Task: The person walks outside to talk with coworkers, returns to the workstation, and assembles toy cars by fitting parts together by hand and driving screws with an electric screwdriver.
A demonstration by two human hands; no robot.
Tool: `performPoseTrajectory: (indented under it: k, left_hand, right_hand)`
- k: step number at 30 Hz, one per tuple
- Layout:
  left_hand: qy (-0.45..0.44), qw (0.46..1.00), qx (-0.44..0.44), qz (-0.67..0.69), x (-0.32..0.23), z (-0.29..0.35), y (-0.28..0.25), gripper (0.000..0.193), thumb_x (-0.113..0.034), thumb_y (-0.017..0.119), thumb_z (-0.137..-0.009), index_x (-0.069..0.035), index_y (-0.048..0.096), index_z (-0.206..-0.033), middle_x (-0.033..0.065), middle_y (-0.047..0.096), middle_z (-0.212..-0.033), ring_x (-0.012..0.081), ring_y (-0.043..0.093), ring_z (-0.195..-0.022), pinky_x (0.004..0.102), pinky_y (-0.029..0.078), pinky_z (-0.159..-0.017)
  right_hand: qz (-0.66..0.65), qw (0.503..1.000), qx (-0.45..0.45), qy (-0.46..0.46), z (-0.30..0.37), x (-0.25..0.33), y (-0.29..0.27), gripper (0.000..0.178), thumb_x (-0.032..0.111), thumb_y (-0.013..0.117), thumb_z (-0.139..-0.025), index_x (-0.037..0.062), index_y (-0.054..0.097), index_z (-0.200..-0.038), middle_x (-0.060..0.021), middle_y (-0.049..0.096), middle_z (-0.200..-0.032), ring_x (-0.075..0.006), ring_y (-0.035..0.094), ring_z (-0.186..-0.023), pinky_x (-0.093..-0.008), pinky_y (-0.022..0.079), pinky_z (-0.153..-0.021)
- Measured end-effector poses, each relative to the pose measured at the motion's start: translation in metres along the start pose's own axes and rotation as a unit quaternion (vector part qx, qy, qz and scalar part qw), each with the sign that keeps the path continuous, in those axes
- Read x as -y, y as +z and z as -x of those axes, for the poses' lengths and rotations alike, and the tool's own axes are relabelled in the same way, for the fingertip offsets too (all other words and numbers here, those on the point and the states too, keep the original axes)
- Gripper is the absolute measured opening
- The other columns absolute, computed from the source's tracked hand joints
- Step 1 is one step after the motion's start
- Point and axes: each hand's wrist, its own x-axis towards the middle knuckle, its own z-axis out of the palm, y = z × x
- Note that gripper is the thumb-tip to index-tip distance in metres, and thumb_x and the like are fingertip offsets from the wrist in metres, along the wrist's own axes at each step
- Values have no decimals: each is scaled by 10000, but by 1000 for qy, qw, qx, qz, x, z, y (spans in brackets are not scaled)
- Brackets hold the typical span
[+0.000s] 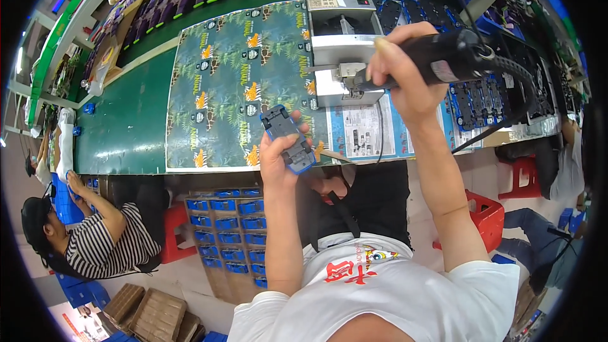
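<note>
My left hand [276, 159] is closed around a blue toy car [292, 143], holding it above the front edge of the bench with its black underside turned up. In my right hand [408, 76] is a black electric screwdriver [437, 57], lying nearly level, its cable running off to the right. The screwdriver's front end points left at the small metal outlet of a white box-shaped screw feeder [345, 41]. Whether the bit touches the outlet, I cannot tell. Dark contents show in the feeder's open top.
A jungle-patterned printed sheet [221, 88] covers part of the green bench [120, 117]. Black-and-blue car bases [478, 101] lie at the right. Below left stands a divided carton of blue cars [228, 221]. A person in stripes [111, 237] sits left; a red stool [484, 218] stands right.
</note>
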Motion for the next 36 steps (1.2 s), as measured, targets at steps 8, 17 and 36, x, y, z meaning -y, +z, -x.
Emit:
performPoseTrajectory:
  k: [8, 17, 36]
  left_hand:
    - [-5, 999, -4, -38, 0, 3, 6, 500, 92, 595, -741, -25, 477, -1213, 139, 611, -1099, 253, 642, -891, 411, 590, -694]
    - [-7, 997, 9, -71, 2, -2, -1, 469, 55, 653, -726, -26, 478, -1154, 117, 600, -1069, 245, 656, -860, 406, 593, -680]
    - [-49, 999, -19, 6, 0, -2, 4, 413, 70, 595, -709, 27, 550, -1117, 138, 634, -973, 239, 659, -830, 394, 585, -687]
  right_hand:
    - [130, 990, 51, 16, -6, -2, 14, 132, 16, 683, -809, 13, 557, -772, -38, 552, -560, -97, 505, -429, -241, 427, -451]
    - [-124, 978, 78, 148, 36, 35, 19, 91, 119, 499, -887, 38, 459, -897, -47, 439, -626, -134, 442, -458, -309, 438, -469]
    - [-176, 957, 102, 207, 74, 2, 44, 160, 33, 687, -800, 19, 529, -796, -41, 557, -601, -68, 510, -472, -222, 393, -426]
